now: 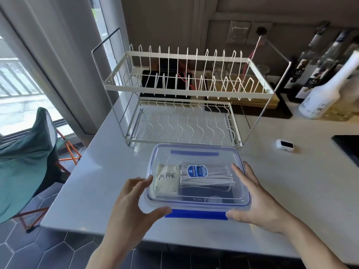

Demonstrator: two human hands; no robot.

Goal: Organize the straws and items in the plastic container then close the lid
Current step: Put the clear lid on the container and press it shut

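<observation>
Plastic container sits on the pale worktop just in front of the wire dish rack, its clear lid laid over it with the blue edging lined up on the rim; I cannot tell whether it is pressed home. Through the lid I note a bundle of wrapped straws lying flat to the right and a cream sachet to the left, both inside. My left hand has a fingertip at the left rim and the thumb by the near left corner; my right hand lies along the right edge, thumb at the near right corner. Fingers on both are extended, neither grip closed round anything. The near blue latch flap lies out flat on the worktop, so I judge it unfastened; the far one shows as a blue strip through the lid. Assessment: the box is light, stiff and smooth, liable to slide when pushed, so steady it at the corners and press the lid along the rim, then fold each latch by its outer edge
</observation>
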